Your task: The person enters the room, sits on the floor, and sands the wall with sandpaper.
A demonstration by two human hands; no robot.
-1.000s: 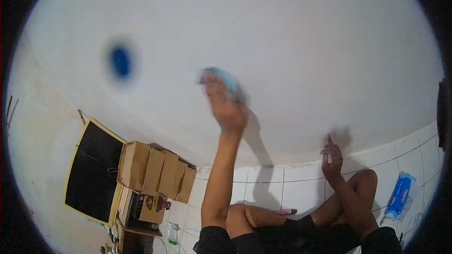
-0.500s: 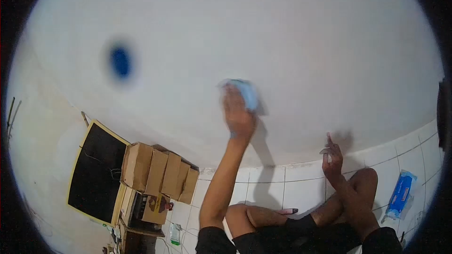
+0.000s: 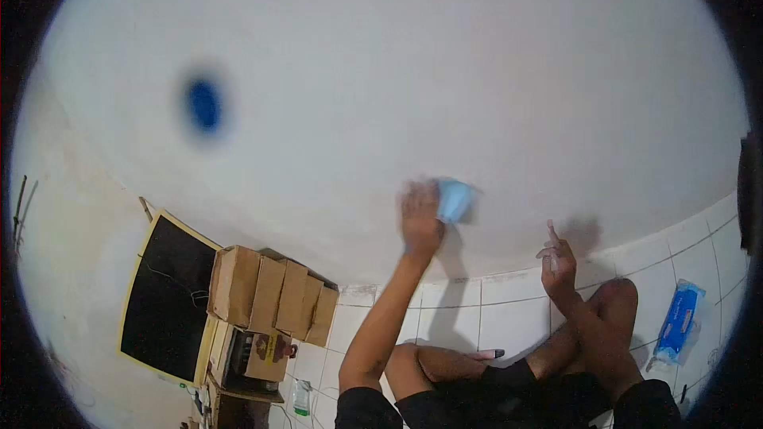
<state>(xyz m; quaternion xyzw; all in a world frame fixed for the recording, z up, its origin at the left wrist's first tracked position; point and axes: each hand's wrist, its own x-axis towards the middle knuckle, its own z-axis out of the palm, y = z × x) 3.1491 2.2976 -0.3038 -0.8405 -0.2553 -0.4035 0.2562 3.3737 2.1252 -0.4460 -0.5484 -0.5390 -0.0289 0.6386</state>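
My left hand presses a light blue cloth against the white wall. The fingers are blurred by motion, and the cloth sticks out on their right side. Low by the same wall is my right hand, its index finger stretched upward and the other fingers loosely bent apart. No held object shows clearly in it. A shadow falls on the wall just right of that hand.
Cardboard boxes stand at the left, beside a black board with a yellow frame. A blue-and-white packet lies on the tiled floor at right. A small clear-and-green container is near the boxes. My crossed legs are below.
My left hand and the cloth have moved down and to the right along the wall. My right hand stays in nearly the same place.
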